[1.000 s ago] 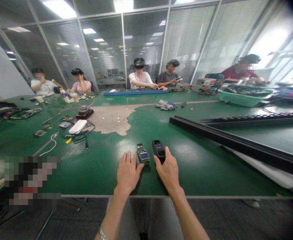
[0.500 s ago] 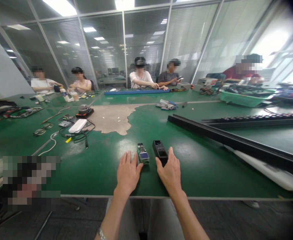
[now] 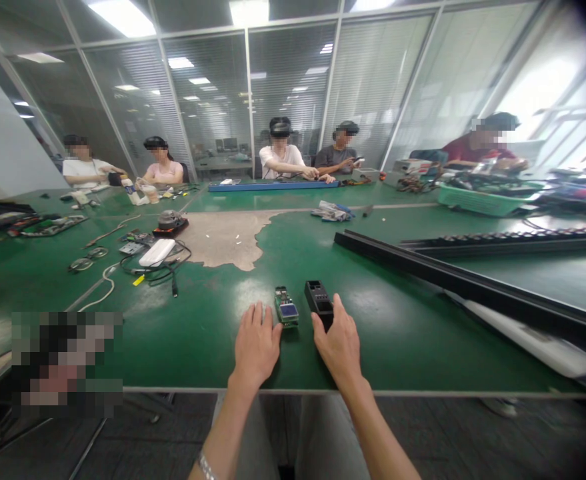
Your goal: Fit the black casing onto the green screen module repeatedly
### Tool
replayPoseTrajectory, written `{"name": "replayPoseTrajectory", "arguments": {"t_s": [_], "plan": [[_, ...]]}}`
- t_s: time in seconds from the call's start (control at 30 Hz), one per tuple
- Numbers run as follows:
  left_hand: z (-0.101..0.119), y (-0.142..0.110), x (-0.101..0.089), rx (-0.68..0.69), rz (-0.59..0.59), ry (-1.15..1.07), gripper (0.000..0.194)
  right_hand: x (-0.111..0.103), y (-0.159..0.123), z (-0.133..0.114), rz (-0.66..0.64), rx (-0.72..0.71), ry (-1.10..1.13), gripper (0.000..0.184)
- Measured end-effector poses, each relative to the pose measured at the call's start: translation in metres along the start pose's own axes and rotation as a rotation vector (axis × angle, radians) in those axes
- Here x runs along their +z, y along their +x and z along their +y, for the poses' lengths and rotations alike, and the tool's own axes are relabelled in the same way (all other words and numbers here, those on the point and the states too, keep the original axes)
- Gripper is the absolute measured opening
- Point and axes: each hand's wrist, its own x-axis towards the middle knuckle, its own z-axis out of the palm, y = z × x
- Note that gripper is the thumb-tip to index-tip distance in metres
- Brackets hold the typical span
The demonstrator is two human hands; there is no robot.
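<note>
A small green circuit board [image 3: 287, 313] with a little display lies on the table, its near end beside the thumb of my left hand [image 3: 257, 340]. That hand rests palm down, fingers stretched out, holding nothing. To the right of the board lies a black plastic case [image 3: 319, 297] with cut-out openings along its top. My right hand [image 3: 340, 340] straddles the case's near end, thumb on the left and index finger stretched along the right. It looks open and loose around the case; whether the fingers press on it is hard to make out.
Long black rails [image 3: 447, 280] cross the right side of the green table [image 3: 197, 353], with a white piece [image 3: 533, 337] underneath. Cables and a white power bank [image 3: 157, 253] lie to the left. A green basket [image 3: 493, 200] stands far right. Several people sit opposite.
My left thumb has drawn slightly away from the circuit board. My right hand has shifted a little leftward; the board and case lie where they were.
</note>
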Motion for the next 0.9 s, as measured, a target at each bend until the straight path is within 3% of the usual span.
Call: {"name": "replayPoseTrajectory", "arguments": {"t_s": [0.13, 0.27, 0.4, 0.7, 0.9], "plan": [[-0.002, -0.001, 0.003, 0.003, 0.016, -0.002, 0.044, -0.007, 0.003, -0.007, 0.006, 0.057, 0.016, 0.07], [-0.003, -0.002, 0.005, 0.0, 0.025, -0.007, 0.046, -0.024, 0.007, -0.03, 0.064, 0.131, 0.135, 0.074], [-0.003, -0.002, 0.007, -0.01, 0.034, -0.016, 0.047, -0.033, 0.006, -0.055, 0.031, 0.084, 0.207, 0.072], [-0.005, -0.003, 0.008, -0.013, 0.059, -0.061, 0.052, -0.014, 0.001, -0.086, -0.034, 0.0, 0.091, 0.069], [-0.005, -0.003, 0.009, -0.011, 0.073, -0.052, 0.05, -0.006, -0.001, -0.093, -0.056, -0.058, -0.014, 0.07]]}}
